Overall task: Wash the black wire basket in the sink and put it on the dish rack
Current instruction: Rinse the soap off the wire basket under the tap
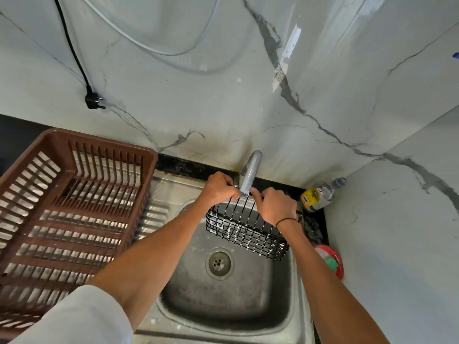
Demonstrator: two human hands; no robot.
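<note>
The black wire basket (246,232) hangs tilted over the steel sink (223,301), right under the tap spout (249,173). My left hand (218,188) grips its upper rim on the left of the spout. My right hand (275,206) holds the same rim on the right, fingers curled over the wires. Whether water runs from the tap I cannot tell. The brown plastic dish rack (74,209) stands on the drainboard left of the sink, with nothing in it.
A clear bottle with a yellow label (320,194) lies in the corner right of the sink. A red round dish with a green scrubber (331,260) sits on the right counter edge. A black plug (93,99) hangs against the marble wall above the rack.
</note>
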